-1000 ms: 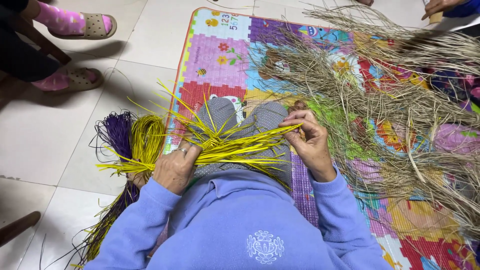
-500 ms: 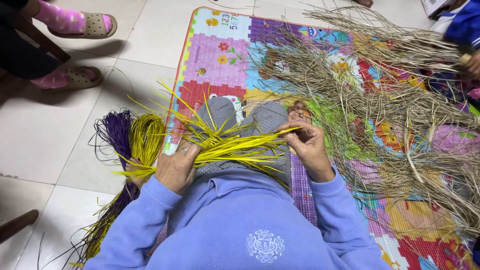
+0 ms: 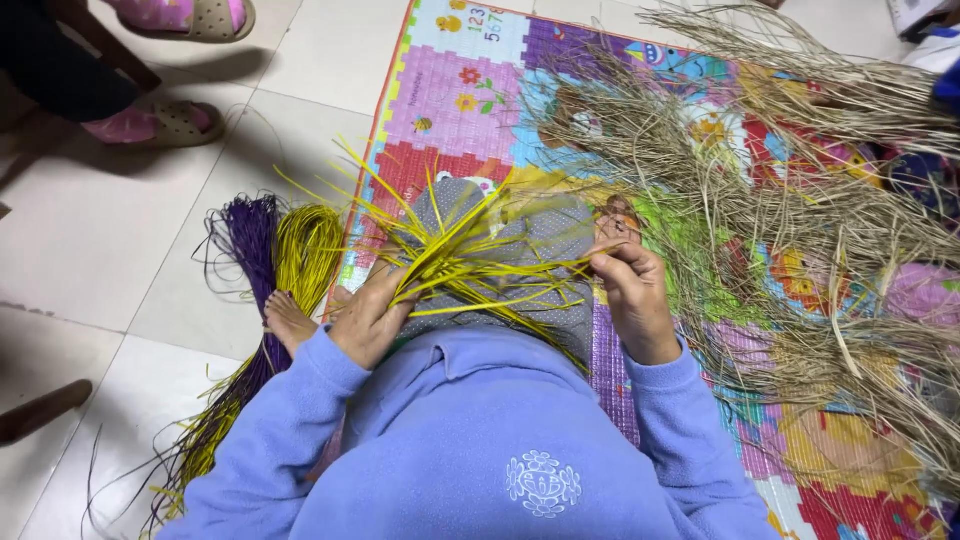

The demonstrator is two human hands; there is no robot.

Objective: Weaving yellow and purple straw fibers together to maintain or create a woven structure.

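Head view: both hands (image 3: 372,318) on yellow strips (image 3: 470,262).

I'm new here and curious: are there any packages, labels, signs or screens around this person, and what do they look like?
Possible box or package: top right corner, white, mostly cut off.
Embroidered emblem: on the blue sweatshirt, round, white.
No signs or screens.

— What are those yellow strips (image 3: 470,265)?

— Thin, flat, bright yellow strands, crossed into a loose starting weave. They rest on the grey-clad lap (image 3: 540,240), free ends fanning up and out to both sides.

— Flat or bunched?

— Splayed; the crossing sits near the middle of the lap, and one strand runs rightward, pinched at its end.
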